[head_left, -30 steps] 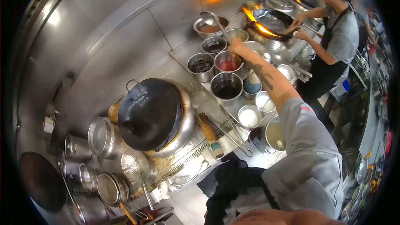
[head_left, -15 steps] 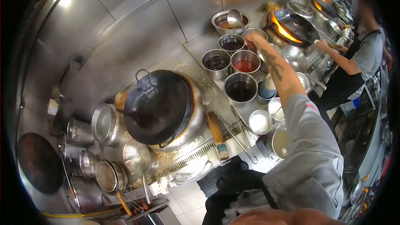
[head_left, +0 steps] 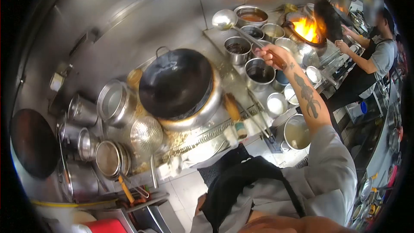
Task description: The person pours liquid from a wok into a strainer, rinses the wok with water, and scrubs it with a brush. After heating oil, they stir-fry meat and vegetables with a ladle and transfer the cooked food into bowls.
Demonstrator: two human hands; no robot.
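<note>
My right hand (head_left: 275,57) is closed around the handle of a metal ladle (head_left: 224,19). The ladle's bowl is raised over the back of the counter, left of a steel bowl of reddish-brown liquid (head_left: 251,16). Below my hand stand a pot of dark sauce (head_left: 260,72) and a pot with dark contents (head_left: 237,48). To the left, a black wok (head_left: 176,84) rests on a round metal burner. A small patch of skin beside the black apron may be my left hand (head_left: 200,203); its fingers are hidden.
At the right, a co-worker (head_left: 366,58) tilts a dark wok (head_left: 327,19) beside open flames (head_left: 307,29). A perforated ladle (head_left: 146,134), a bamboo brush (head_left: 232,107) and several pots line the front and left. A white tub (head_left: 277,104) stands by the front edge.
My right hand has lifted the ladle from among the sauce pots and swung it left. The co-worker's wok has tipped up off its burner, showing larger flames. The view has shifted.
</note>
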